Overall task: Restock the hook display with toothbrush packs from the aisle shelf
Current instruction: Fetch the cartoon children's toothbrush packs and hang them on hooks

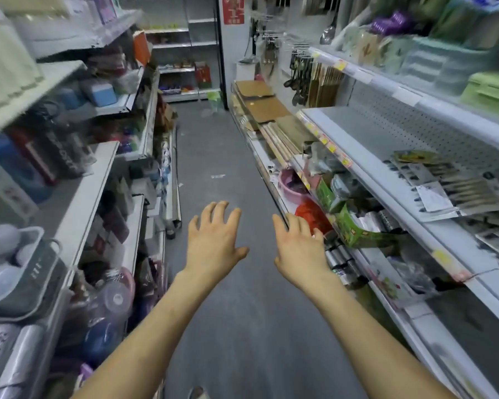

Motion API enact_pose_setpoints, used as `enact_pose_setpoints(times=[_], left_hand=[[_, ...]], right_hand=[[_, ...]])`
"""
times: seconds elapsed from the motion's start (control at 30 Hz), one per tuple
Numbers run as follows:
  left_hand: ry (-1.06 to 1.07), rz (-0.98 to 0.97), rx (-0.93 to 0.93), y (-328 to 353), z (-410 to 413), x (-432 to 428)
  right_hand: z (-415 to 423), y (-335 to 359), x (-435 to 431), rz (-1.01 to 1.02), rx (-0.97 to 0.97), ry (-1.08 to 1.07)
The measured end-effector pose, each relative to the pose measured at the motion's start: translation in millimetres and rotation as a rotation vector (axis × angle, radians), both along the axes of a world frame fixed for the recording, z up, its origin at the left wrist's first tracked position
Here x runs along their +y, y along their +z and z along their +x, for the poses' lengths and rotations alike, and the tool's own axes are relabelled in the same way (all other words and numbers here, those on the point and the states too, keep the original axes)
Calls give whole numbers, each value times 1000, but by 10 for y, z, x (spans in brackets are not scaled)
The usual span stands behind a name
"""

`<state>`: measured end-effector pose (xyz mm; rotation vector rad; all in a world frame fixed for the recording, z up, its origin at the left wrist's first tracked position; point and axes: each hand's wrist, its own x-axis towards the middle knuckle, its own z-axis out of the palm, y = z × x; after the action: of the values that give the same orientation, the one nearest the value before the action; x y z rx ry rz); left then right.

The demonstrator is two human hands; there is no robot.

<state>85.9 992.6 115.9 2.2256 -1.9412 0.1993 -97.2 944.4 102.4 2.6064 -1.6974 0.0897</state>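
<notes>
Where the right-hand shelf meets its pegboard back, overlapped carded items lie flat. The blur is heavy, but they are probably the toothbrush packs. Neither hand touches them.

Left hand: fingers spread, relaxed, holding nothing, over the grey aisle floor.

Right hand: likewise empty, fingers apart, near the lower shelf edge, just beside a green carton.

Wire hooks: far down the aisle, on the right side.
</notes>
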Motion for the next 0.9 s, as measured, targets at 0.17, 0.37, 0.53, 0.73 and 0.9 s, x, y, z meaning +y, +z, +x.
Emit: enact_pose_setpoints(times=[0.17, 0.37, 0.53, 0.73, 0.9], left_hand=[[-122, 57, 5, -212, 508, -1323], [-339, 71, 1, -67, 777, -2819], [-532, 45, -21, 33, 520, -3813], [-702, 67, -63, -110, -86, -4860], [-803, 24, -27, -159, -675, -5511]], right_hand=[[446, -155, -1090, 28, 13, -142], [729, -16, -2157, 24, -23, -338], [570, 47, -2802, 12, -27, -526], [88, -55, -3501, 4, -59, -709], [-474, -121, -3958, -7, -68, -820]])
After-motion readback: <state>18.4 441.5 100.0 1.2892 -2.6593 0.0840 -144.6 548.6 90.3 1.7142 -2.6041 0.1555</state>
